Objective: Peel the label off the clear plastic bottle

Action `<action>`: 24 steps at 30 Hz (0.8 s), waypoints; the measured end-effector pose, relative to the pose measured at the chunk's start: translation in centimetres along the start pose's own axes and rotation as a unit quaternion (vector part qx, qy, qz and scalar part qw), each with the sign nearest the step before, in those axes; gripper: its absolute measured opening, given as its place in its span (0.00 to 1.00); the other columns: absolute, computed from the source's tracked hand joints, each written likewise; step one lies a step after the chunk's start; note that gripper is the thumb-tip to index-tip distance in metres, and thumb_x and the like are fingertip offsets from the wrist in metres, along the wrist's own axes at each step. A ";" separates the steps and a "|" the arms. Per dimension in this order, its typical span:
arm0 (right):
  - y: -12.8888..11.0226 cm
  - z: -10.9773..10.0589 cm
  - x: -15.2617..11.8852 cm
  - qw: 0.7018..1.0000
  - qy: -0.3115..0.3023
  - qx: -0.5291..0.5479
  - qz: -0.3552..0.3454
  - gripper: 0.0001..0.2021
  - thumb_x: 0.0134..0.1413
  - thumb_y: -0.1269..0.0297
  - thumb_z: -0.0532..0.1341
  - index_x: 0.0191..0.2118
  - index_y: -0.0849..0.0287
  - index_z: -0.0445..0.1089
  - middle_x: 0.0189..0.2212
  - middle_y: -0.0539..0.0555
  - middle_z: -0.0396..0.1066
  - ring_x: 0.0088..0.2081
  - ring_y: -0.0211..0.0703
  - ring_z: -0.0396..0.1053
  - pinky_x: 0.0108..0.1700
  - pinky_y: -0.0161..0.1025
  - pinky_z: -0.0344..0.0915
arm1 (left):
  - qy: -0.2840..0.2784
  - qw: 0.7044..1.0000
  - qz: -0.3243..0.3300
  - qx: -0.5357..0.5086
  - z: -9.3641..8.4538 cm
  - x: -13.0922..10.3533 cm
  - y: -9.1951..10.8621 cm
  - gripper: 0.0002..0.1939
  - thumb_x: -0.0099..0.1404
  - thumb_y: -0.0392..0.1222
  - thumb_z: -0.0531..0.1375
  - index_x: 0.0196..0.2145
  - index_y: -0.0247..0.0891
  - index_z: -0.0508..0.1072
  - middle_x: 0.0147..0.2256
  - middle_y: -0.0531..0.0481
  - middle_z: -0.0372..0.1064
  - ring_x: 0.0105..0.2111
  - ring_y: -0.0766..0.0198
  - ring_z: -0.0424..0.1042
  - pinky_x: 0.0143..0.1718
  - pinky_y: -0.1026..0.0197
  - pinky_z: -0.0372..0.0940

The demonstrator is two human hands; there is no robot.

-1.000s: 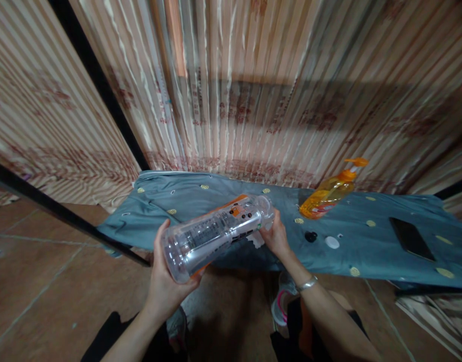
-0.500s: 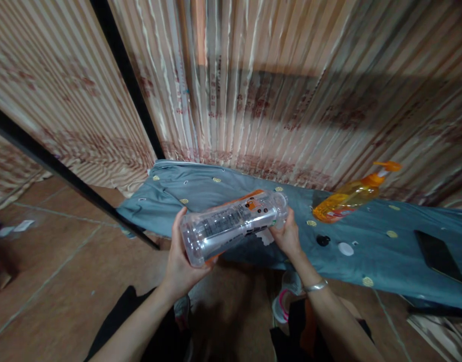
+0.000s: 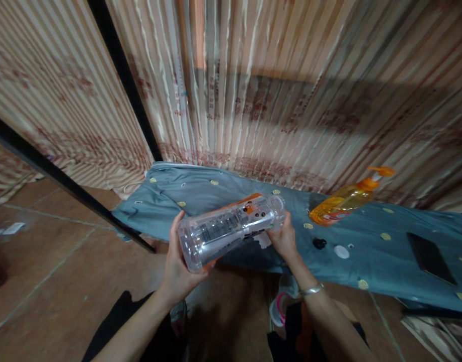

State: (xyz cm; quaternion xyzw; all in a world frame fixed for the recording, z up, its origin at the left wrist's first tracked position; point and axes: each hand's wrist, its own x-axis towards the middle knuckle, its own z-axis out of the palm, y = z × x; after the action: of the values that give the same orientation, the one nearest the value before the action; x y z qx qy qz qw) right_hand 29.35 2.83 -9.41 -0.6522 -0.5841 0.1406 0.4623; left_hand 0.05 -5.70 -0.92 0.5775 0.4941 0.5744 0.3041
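A large clear plastic bottle with an orange and silver label lies tilted between my hands, its base to the left and its neck to the right. My left hand is wrapped around the base end, thumb on the upper side. At the neck end my right hand grips the bottle, its fingers partly hidden behind it. Just under the neck, by my right hand, shows a torn white scrap. Beyond my right hand, an orange pump bottle of yellow liquid leans over on the blue cloth.
On the blue patterned cloth sit a black cap, a white disc and a dark phone or tablet. Black poles rise at the left. A striped curtain hangs behind the cloth.
The view has shifted slightly, so the things on the cloth appear a little further left and lower. Both hands keep hold of the clear bottle.
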 end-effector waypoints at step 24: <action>0.2 0.0 -0.5 1.000 0.001 0.009 -0.002 0.32 0.52 0.53 0.63 0.61 0.59 0.60 0.50 0.65 0.79 0.47 0.59 0.81 0.47 0.53 0.79 | -0.068 0.994 0.044 0.070 -1.9 0.2 -1.4 0.60 0.52 0.41 0.74 0.72 0.44 0.44 0.45 0.47 0.73 0.38 0.54 0.81 0.41 0.53 0.80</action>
State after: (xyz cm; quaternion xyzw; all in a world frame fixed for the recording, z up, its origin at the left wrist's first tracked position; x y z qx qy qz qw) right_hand 29.37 2.42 -9.75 -0.6472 -0.5836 0.1448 0.4687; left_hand -2.17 -5.48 -1.85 0.6561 0.4853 0.5110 0.2700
